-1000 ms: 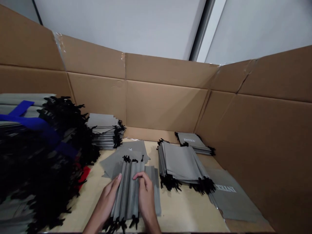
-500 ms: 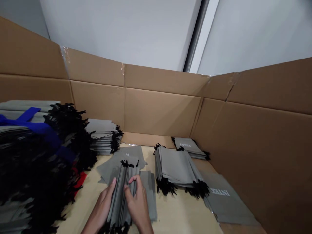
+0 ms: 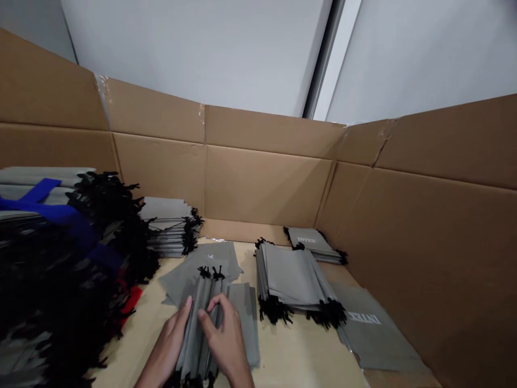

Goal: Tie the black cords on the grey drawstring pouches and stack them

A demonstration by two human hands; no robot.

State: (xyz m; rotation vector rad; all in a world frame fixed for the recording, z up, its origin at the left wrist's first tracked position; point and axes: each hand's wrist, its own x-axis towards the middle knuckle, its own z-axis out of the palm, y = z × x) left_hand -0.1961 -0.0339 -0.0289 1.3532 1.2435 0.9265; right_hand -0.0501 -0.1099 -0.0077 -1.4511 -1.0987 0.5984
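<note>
A bundle of grey drawstring bags (image 3: 198,318) stands on edge between my hands, black cord ends at its top and bottom. My left hand (image 3: 172,334) holds the bundle along its left side, thumb upward. On the other side, my right hand (image 3: 228,334) has its thumb and index finger curled over the upper edges of the bags, closed on them. Just right of this hand lie loose flat grey bags (image 3: 244,323). Behind the bundle, more grey bags (image 3: 216,256) are fanned out on the pale board (image 3: 299,355).
A big pile with black cords (image 3: 117,226) and a blue strap (image 3: 68,213) fills the left. Further back sits another bag stack (image 3: 169,223). To the right are a stack (image 3: 293,275) and bags printed INTEX (image 3: 375,334). Cardboard walls (image 3: 266,183) surround the board.
My right thumb and index finger have shifted slightly left across the bundle. The bag edges and cord ends at its top have drawn closer together. My left hand stays in place.
</note>
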